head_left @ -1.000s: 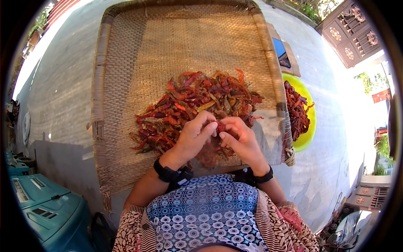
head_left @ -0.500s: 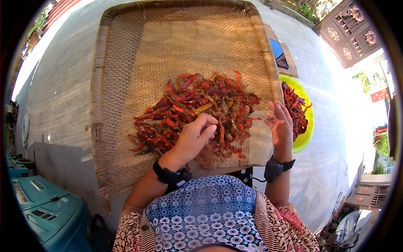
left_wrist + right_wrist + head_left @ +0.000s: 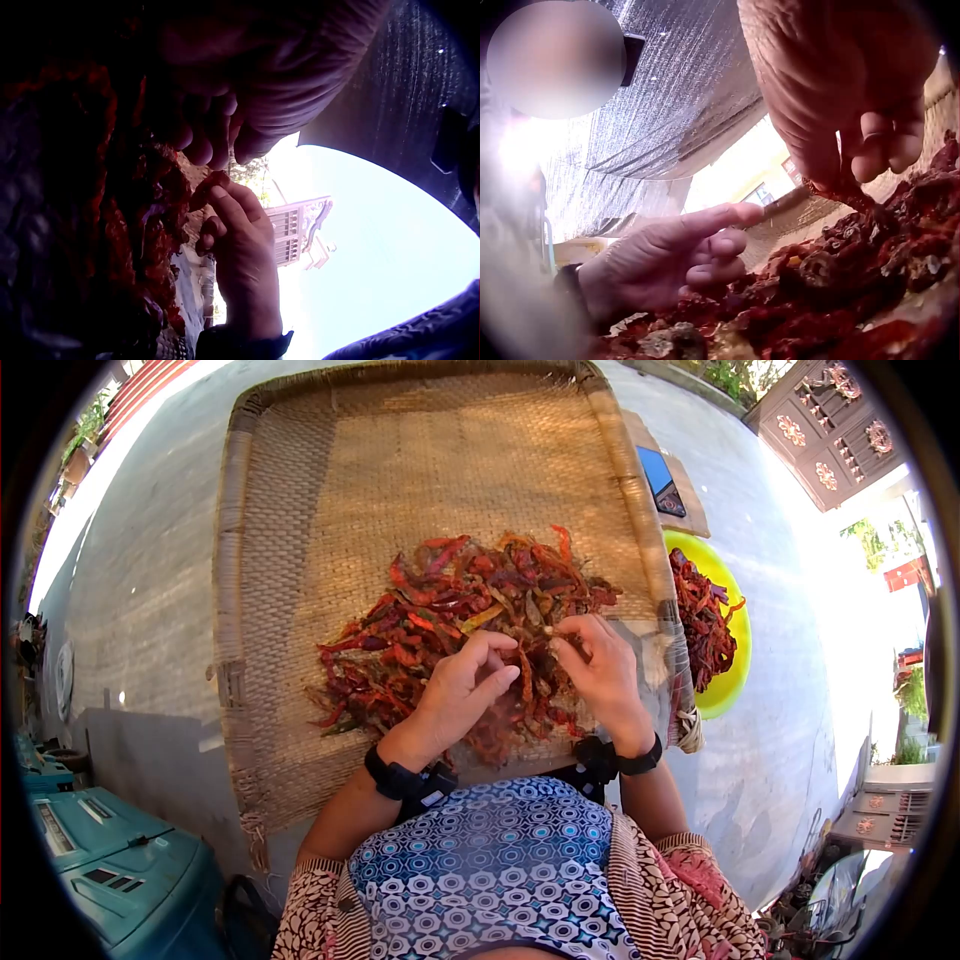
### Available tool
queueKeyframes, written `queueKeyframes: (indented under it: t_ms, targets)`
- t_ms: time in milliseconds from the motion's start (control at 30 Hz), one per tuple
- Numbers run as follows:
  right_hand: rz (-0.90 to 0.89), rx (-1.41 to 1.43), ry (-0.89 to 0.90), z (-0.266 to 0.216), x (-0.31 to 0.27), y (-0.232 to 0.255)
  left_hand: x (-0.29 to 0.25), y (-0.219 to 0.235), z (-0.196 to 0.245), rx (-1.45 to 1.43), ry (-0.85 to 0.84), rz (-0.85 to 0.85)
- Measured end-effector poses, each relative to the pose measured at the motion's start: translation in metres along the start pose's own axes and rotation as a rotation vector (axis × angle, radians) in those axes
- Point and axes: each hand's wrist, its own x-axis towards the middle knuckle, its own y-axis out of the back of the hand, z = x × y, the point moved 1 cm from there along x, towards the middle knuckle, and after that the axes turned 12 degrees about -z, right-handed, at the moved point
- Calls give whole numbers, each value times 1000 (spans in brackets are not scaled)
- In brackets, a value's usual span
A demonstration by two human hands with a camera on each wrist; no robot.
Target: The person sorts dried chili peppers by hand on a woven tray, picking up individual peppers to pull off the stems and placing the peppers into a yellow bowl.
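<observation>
right hand (image 3: 603, 670): pinches one dried chilli (image 3: 847, 191) above the heap | left hand (image 3: 462, 690): fingers loosely curled, resting on chilli heap (image 3: 470, 615) at frame centre | woven tray (image 3: 300, 510): holds the heap | yellow bowl (image 3: 735, 660), right: more chillies | writing: none readable

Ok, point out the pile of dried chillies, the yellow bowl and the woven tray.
pile of dried chillies (image 3: 455, 605), head view, middle of the heap.
yellow bowl (image 3: 735, 660), head view, bare right rim.
woven tray (image 3: 440, 460), head view, bare weave beyond the heap.
</observation>
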Motion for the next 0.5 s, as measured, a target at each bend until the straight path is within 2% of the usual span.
queueKeyframes:
  t_ms: [33,133,333,500]
  targets:
    - [-58,-29,38,-9,-3,-3,1,-1,2,5,-11,4]
    - [-68,50,313,-12,-4,-26,2,-1,-1,76,-21,4]
    - [-37,32,200,-13,-4,-31,-2,5,-7,-152,-7,79]
    - [-145,171,154,6,-13,-24,-2,5,1,-249,25,66]
